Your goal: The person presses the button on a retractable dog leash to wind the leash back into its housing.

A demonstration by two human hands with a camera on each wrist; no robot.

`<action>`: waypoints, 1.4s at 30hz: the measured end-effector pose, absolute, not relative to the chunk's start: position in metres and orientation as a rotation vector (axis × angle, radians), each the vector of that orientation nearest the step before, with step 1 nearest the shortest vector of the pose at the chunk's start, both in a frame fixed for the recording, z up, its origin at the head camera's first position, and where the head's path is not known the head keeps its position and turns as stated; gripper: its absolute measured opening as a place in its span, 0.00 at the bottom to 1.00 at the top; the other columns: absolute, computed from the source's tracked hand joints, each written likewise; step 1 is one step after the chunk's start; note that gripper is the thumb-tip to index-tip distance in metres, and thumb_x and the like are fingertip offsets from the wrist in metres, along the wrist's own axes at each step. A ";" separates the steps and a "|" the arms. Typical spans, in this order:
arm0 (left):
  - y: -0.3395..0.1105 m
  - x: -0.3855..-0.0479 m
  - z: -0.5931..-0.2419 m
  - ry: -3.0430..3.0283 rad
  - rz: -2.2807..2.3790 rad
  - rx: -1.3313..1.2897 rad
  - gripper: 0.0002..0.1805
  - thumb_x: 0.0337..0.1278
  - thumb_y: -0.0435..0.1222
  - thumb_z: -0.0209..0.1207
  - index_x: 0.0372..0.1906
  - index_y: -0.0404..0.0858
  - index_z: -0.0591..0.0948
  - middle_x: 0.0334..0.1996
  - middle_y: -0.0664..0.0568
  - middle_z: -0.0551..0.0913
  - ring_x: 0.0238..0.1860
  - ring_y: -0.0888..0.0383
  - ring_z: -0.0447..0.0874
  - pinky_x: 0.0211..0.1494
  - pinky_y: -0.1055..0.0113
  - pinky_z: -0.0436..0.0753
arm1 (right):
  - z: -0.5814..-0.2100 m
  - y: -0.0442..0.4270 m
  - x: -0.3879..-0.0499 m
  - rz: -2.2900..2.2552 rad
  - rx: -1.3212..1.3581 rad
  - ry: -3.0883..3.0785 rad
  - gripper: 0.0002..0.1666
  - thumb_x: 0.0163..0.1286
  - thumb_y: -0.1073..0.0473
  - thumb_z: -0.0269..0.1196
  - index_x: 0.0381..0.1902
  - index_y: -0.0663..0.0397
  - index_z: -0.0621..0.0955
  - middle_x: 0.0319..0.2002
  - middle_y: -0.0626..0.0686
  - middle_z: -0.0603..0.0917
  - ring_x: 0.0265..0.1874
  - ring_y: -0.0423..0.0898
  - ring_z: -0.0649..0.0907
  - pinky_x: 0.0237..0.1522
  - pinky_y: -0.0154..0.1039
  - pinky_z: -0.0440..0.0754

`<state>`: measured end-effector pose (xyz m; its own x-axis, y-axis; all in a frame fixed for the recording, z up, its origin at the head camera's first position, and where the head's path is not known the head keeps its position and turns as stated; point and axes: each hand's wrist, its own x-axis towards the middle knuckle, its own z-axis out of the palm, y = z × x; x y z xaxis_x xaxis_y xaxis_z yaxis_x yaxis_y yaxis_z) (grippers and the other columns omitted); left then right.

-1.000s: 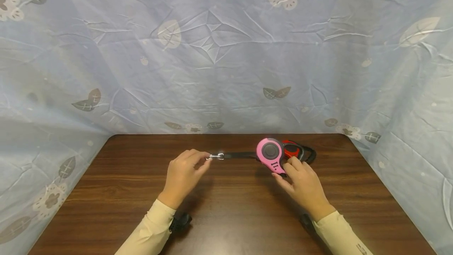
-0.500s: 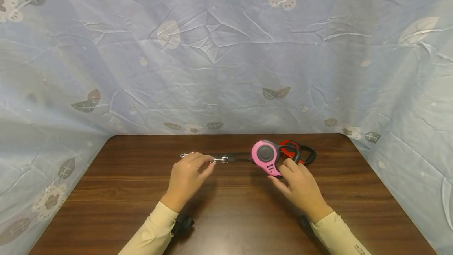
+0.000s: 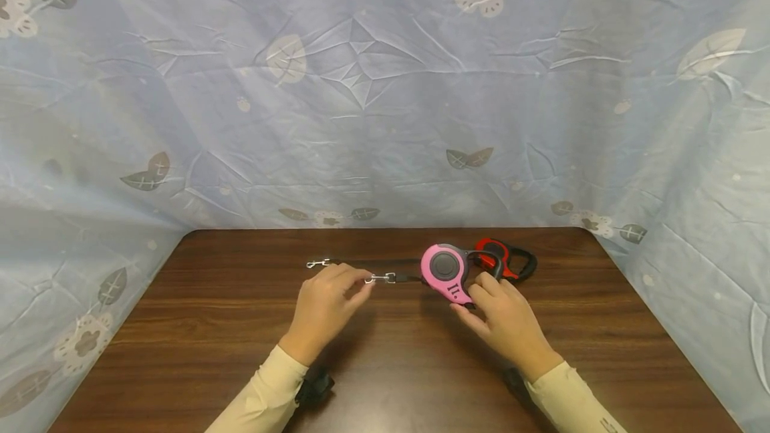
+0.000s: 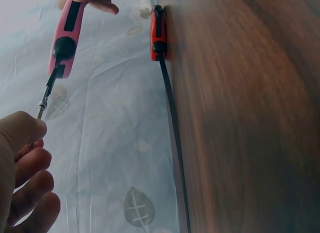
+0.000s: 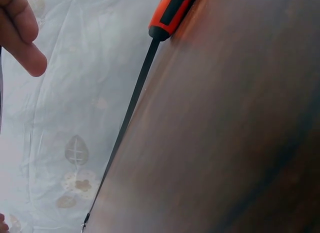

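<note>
The pink leash (image 3: pixel 448 274) bears a dark "II"-like mark (image 3: pixel 452 291).

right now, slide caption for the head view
Right grip on the pink leash, left grip on its clip, red leash behind.

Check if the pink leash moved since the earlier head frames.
Yes: in the head view, the pink leash has shifted left along the back edge of the table and a little away from it, toward the person.

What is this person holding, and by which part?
A pink-cased leash: the left grip pinches its metal clip; the right grip holds the lower end of its handle.
</note>
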<state>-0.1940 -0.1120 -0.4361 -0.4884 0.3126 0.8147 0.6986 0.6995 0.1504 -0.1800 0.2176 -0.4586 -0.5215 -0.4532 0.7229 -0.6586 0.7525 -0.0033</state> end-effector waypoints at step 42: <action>-0.105 -0.186 -0.449 -2.664 -0.460 -0.864 0.04 0.53 0.42 0.74 0.30 0.48 0.90 0.23 0.65 0.81 0.23 0.71 0.73 0.25 0.72 0.73 | -0.467 0.215 -0.173 0.350 1.032 -2.558 0.20 0.66 0.40 0.71 0.25 0.37 0.73 0.29 0.37 0.62 0.17 0.30 0.59 0.21 0.28 0.60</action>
<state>-0.1856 -0.1051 -0.4488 -0.7733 0.5101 0.3767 0.6068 0.7676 0.2062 -0.1733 0.2152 -0.4671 -0.6689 -0.6167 0.4149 -0.7055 0.7026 -0.0929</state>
